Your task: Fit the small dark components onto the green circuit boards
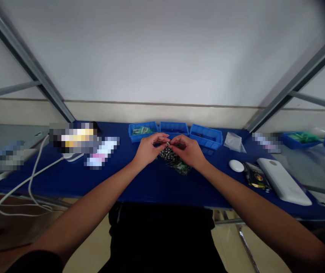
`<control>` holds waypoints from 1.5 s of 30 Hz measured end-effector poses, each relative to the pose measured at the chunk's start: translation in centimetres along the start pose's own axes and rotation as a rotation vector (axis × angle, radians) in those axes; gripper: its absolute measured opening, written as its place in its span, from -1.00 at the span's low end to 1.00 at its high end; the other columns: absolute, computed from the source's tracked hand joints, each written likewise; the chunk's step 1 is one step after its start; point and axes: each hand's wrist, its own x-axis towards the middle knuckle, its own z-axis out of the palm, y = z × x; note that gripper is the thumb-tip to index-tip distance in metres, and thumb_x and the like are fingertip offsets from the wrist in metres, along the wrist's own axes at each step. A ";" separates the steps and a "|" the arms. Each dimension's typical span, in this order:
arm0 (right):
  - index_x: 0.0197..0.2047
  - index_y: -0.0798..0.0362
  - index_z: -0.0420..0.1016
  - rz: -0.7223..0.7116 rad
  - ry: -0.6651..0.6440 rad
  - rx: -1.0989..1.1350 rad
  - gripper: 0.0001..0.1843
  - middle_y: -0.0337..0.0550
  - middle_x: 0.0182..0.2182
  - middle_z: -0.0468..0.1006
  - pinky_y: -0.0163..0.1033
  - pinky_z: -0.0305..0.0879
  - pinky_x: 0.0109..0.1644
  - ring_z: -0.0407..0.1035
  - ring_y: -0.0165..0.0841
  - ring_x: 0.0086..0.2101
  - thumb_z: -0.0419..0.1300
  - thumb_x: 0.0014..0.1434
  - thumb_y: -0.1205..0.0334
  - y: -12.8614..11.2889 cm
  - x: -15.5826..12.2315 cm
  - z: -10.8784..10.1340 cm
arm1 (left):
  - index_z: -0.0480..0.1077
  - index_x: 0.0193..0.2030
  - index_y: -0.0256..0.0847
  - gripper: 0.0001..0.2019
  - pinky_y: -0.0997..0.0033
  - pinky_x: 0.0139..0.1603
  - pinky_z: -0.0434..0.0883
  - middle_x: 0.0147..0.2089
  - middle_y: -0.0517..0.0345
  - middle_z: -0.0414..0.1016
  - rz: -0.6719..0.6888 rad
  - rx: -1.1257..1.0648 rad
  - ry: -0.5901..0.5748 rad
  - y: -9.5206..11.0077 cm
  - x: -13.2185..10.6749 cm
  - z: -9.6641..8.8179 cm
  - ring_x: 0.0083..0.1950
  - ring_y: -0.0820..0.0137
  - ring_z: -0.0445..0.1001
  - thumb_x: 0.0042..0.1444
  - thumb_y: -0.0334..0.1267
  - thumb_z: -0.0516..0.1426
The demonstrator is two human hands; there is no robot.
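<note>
Both my hands meet over the middle of the blue table. My left hand and my right hand pinch a tiny silvery part between their fingertips. Just below the fingers lies a pile of small dark round components. A small green circuit board rests under my right hand's wrist side. What exactly the tiny part is, I cannot make out.
Three blue bins line the back edge. A clear plastic bag, a white oval puck, a dark packet and a white power bank lie right. White cables trail left. More blue bins sit far right.
</note>
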 end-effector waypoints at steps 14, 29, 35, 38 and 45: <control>-0.19 -0.07 0.58 0.048 -0.017 -0.015 -0.90 -0.22 -0.29 0.69 -0.18 0.50 -0.27 0.54 -0.33 -0.36 0.36 0.26 0.14 0.5 -0.1 0.3 | 0.59 0.04 -0.14 -0.80 0.28 0.08 0.66 -0.06 0.11 0.75 0.077 0.208 0.021 1.0 -0.1 0.1 -0.06 0.34 0.74 0.30 -0.38 0.28; -0.13 0.00 0.62 -0.110 0.270 -0.518 -0.85 -0.09 -0.26 0.64 -0.07 0.47 -0.10 0.49 -0.23 -0.33 0.20 0.33 0.27 4.1 2.5 -3.4 | 0.59 0.14 -0.17 -0.74 -0.01 0.35 0.48 0.18 -0.08 0.61 0.072 0.511 -0.224 -0.5 -0.1 -0.2 0.23 0.12 0.58 0.37 -0.21 0.25; -0.13 0.00 0.63 -0.086 0.187 -0.566 -0.82 -0.06 -0.20 0.66 -0.07 0.47 -0.07 0.51 -0.21 -0.31 0.18 0.34 0.30 3.9 2.4 -3.3 | 0.62 0.09 -0.17 -0.78 0.04 0.30 0.50 0.10 -0.05 0.64 0.060 0.501 -0.250 -0.8 0.0 -0.3 0.15 0.16 0.61 0.38 -0.21 0.24; -0.12 0.01 0.62 -0.087 0.186 -0.556 -0.82 -0.05 -0.19 0.66 -0.07 0.47 -0.07 0.52 -0.21 -0.31 0.17 0.34 0.31 4.1 2.5 -3.3 | 0.62 0.06 -0.17 -0.80 0.07 0.27 0.52 0.08 -0.03 0.65 0.061 0.488 -0.249 -0.8 0.0 -0.3 0.12 0.18 0.62 0.37 -0.21 0.25; -0.13 -0.01 0.60 -0.162 0.142 -0.495 -0.84 -0.07 -0.21 0.64 -0.07 0.48 -0.08 0.51 -0.22 -0.30 0.16 0.37 0.30 3.5 2.0 -2.9 | 0.64 -0.05 -0.17 -0.87 0.21 0.05 0.57 -0.03 0.04 0.68 0.003 0.447 -0.236 -0.8 0.2 -0.3 -0.06 0.27 0.65 0.29 -0.31 0.30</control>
